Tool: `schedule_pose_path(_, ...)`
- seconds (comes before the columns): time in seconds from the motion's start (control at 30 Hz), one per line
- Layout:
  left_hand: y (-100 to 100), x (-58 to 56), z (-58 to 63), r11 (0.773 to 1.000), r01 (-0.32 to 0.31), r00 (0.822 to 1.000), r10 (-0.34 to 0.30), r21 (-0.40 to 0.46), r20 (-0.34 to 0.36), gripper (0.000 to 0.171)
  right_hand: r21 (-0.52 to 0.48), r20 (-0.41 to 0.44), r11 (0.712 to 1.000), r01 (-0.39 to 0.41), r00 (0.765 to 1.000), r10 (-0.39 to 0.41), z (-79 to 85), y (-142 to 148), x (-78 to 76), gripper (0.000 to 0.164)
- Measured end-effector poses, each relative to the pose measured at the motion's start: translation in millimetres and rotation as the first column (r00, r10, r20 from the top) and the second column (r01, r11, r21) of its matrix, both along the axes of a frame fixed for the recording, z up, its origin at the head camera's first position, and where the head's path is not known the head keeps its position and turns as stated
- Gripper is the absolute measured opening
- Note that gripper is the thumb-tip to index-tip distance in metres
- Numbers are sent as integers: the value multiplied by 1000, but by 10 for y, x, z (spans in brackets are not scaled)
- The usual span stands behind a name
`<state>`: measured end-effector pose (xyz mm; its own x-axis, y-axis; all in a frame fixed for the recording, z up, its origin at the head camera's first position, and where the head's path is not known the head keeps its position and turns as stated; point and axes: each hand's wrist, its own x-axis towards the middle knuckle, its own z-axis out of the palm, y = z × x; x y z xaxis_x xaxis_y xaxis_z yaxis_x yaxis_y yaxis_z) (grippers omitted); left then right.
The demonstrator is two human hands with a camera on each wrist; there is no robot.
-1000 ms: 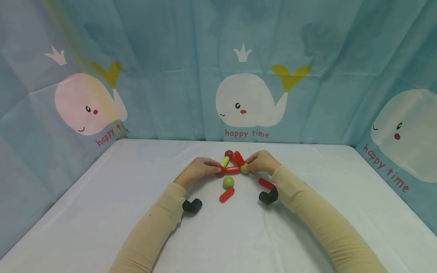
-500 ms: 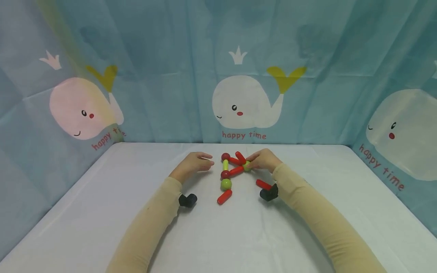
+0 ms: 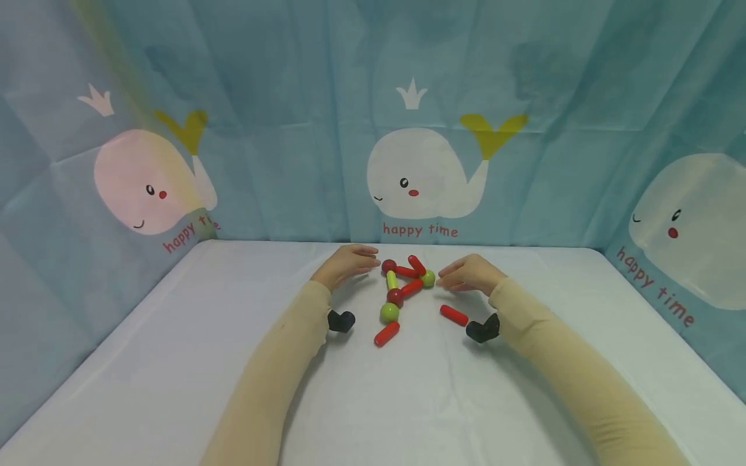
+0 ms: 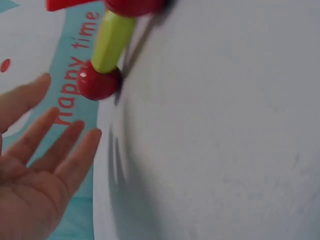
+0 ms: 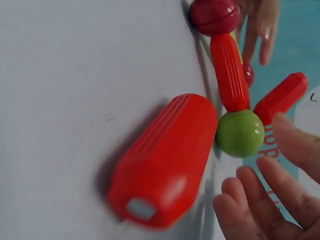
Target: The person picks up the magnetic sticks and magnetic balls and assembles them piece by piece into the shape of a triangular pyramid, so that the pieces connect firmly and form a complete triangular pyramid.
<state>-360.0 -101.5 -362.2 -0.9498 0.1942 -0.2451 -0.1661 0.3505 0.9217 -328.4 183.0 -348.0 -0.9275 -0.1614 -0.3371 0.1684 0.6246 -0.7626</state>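
Observation:
Red rods, a yellow-green rod and balls form a triangle on the table. A dark red ball (image 3: 388,266) is at its back left corner, another dark red ball (image 3: 395,296) at the front, a green ball (image 3: 428,278) at the right. The yellow-green rod (image 4: 114,41) joins the two red balls. One more red rod (image 5: 281,98) juts up from the green ball's corner. My left hand (image 3: 350,264) hovers beside the back red ball, fingers spread and holding nothing. Just right of the green ball, my right hand (image 3: 473,274) has loosely bent fingers with nothing in them.
In front of the triangle sit a second green ball (image 3: 389,312) and a loose red rod (image 3: 387,334). Another loose red rod (image 3: 454,315) lies near my right wrist. Black wrist-worn devices show under both sleeves. A whale-print curtain (image 3: 280,188) hangs behind the white table (image 3: 361,408).
My left hand let go of the front red ball, drew away, then moved toward the back one. The right hand has released the green ball and pulled off to the right.

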Motion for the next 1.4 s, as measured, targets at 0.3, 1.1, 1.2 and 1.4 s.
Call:
schedule_pose_path(0.3,54,-79,-35,950,143,985,-165,-276,-57,56,33,70,986,-165,984,162,-83,123,213,39)
schedule_pose_path(1.1,86,34,-69,930,37,992,-77,-365,-98,27,-49,-32,997,-61,998,60,-113,21,248,36)
schedule_pose_path(1.2,64,61,-81,928,27,992,-70,-372,-104,25,-86,-50,996,-32,998,28,-109,-36,235,38)
schedule_pose_path(1.4,49,107,-92,933,12,993,-53,-360,-106,18,-197,-83,980,13,996,-29,-48,-170,251,40)
